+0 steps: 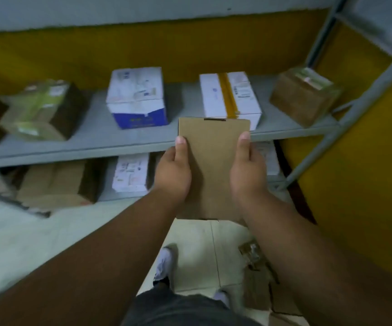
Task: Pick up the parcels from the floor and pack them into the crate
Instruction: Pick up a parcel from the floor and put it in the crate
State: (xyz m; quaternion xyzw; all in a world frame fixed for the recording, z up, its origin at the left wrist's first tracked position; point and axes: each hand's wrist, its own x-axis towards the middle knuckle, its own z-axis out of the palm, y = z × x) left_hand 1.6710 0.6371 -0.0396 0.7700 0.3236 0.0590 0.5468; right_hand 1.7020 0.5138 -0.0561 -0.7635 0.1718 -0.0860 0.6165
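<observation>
Brown parcel [213, 165] is gripped at its sides by left hand [172, 175] and right hand [246, 175], thumbs on top. It is held in front of a grey shelf [96, 137] carrying boxes.

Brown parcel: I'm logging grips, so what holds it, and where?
Both hands: left hand grips the brown parcel by its left edge, right hand by its right edge.

Flat plain brown cardboard parcel [213, 165], top face up, held aloft before grey shelf, above floor.

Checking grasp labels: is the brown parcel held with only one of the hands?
No: the left hand and right hand each grip a side of the brown parcel.
</observation>
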